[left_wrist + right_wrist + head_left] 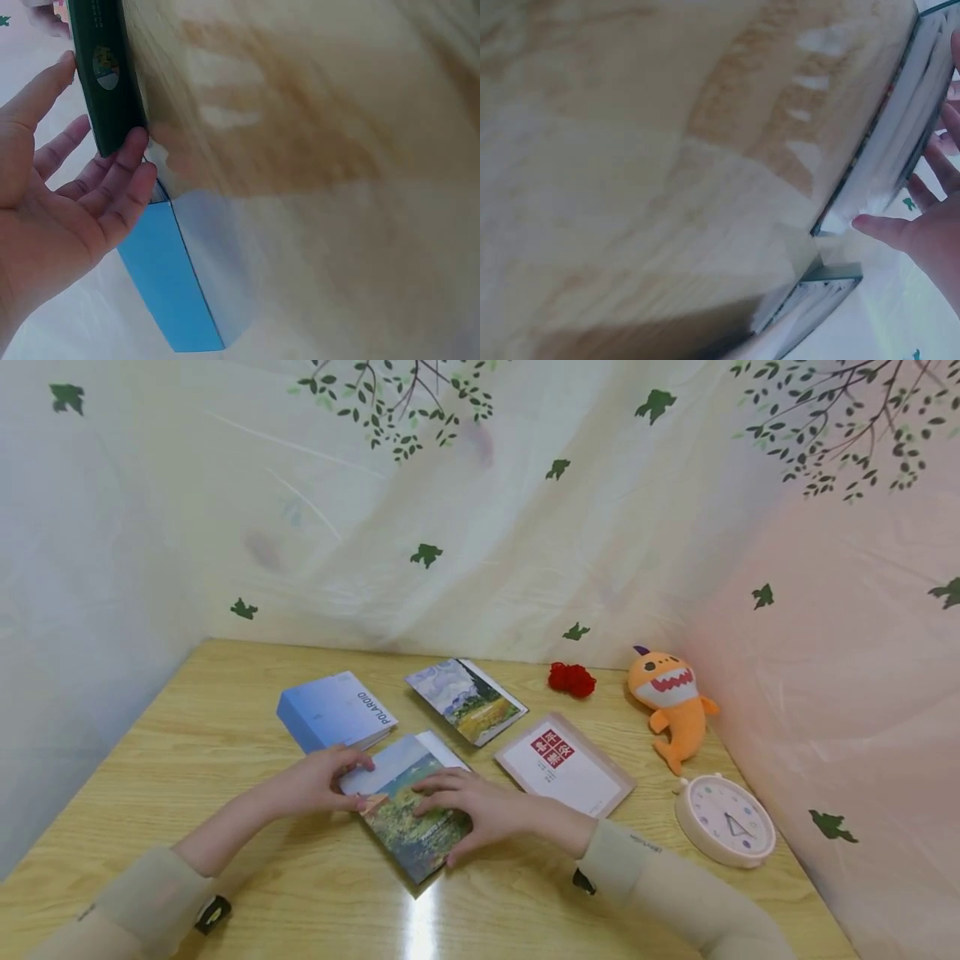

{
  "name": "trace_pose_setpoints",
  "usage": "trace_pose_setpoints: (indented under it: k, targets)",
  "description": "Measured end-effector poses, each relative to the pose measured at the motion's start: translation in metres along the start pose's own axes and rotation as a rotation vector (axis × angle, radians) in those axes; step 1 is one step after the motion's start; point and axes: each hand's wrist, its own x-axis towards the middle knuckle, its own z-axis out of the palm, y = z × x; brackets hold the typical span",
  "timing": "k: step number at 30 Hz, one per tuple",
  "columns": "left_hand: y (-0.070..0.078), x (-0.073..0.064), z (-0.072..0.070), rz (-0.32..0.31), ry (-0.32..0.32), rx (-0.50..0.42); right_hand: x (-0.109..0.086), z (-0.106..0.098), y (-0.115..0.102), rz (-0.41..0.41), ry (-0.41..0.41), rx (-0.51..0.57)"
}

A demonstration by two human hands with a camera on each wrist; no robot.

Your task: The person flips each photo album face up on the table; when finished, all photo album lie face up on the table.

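Green spine point(109, 75), painted-meadow cover: that's the book point(408, 839) I'm tagging, on the wooden table point(172, 760) in front of the person, between both hands, seemingly lying flat. Left hand point(322, 781) straddles its far-left corner, thumb at the spine's edge, bent fingers at the end; from here I can't tell whether that's a firm pinch or a light touch. Right hand point(480, 806) has its fingers spread over the cover, and in the right wrist view the thumb touches the page side near one end.

Risks, quick. Blue album point(337, 702) sits just beyond the left fingers; a shove that way would probably bump it askew or trap a fingertip. If the right fingers press unevenly, I'd expect the book to swivel. If they drag the top cover while the left corner is held, it may lift or shear over the pages. White packet point(566, 768) lies partly under the right forearm from where I watch; contact I can't confirm, but a low sleeve could pull it along. Second painted book point(465, 702) is near the far end, so a long push might knock it too. Red yarn point(572, 679), orange shark toy point(667, 702), round clock point(726, 822): well apart, low worry.
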Motion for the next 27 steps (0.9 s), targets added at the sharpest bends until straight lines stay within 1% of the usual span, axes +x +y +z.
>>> trace_pose_setpoints:
  k: [4, 7, 10, 13, 16, 19, 22, 23, 25, 27]
  targets:
    - [0.007, 0.002, -0.004, 0.024, 0.003, 0.056, -0.005, -0.006, 0.002, 0.019, 0.007, 0.043]
    - [0.014, 0.003, -0.007, 0.015, 0.011, 0.107, -0.011, -0.013, 0.001, 0.037, 0.009, 0.067]
    - [0.021, 0.003, -0.008, -0.008, 0.032, 0.158, -0.018, -0.023, 0.000, 0.077, 0.008, 0.091]
    - [0.030, 0.005, -0.008, -0.010, 0.054, 0.171, -0.028, -0.034, 0.000, 0.133, 0.023, 0.106]
    - [0.042, 0.010, -0.008, 0.007, 0.056, 0.149, -0.040, -0.046, 0.003, 0.178, 0.068, 0.119]
    - [0.056, 0.017, -0.009, 0.034, 0.061, 0.127, -0.053, -0.057, 0.008, 0.204, 0.125, 0.102]
    - [0.070, 0.024, -0.009, 0.055, 0.070, 0.131, -0.065, -0.066, 0.014, 0.231, 0.184, 0.007]
    - [0.075, 0.027, -0.008, 0.057, 0.068, 0.135, -0.069, -0.068, 0.016, 0.240, 0.205, -0.004]
    - [0.084, 0.033, -0.007, 0.062, 0.057, 0.150, -0.078, -0.072, 0.020, 0.269, 0.240, 0.003]
    - [0.091, 0.039, -0.004, 0.066, 0.040, 0.160, -0.087, -0.075, 0.024, 0.287, 0.271, 0.046]
